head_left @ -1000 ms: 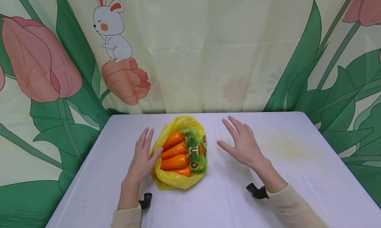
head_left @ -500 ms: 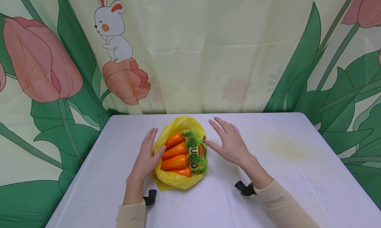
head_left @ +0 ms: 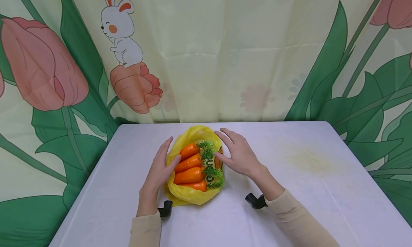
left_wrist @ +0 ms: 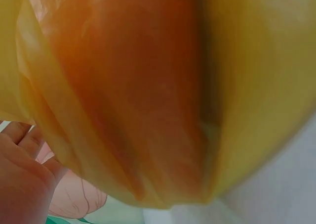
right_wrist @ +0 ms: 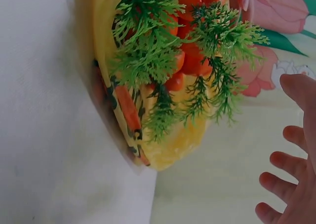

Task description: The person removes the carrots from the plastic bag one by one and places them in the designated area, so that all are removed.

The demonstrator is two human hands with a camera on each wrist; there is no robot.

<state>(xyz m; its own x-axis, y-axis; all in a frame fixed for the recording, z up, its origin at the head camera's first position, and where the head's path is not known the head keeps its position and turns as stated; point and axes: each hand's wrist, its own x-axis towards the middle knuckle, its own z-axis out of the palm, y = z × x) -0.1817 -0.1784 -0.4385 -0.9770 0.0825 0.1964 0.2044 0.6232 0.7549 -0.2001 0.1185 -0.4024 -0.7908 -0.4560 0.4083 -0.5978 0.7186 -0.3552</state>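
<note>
A yellow plastic bag (head_left: 193, 198), its mouth turned open, lies on the white table and holds several orange carrots (head_left: 189, 175) with green feathery tops (head_left: 214, 172). Printed lettering shows on the bag near those tops. My left hand (head_left: 159, 168) is along the bag's left side, fingers spread and fairly straight, thumb over the rim by the carrots; whether it touches cannot be told. At the bag's right edge my right hand (head_left: 239, 152) hovers with loosely bent, parted fingers; in the right wrist view a gap separates it from the carrot tops. Neither hand holds anything.
A white cloth covers the table (head_left: 289, 168), with a faint yellowish stain (head_left: 312, 159) on its right side. Behind stands a curtain (head_left: 199, 61) printed with tulips, a rabbit and a carrot. Black camera mounts (head_left: 255, 201) sit at both wrists.
My right hand has moved left from the bare table to the bag's right edge. My left hand has shifted slightly right, closer against the bag. Bag and carrots have stayed in place.
</note>
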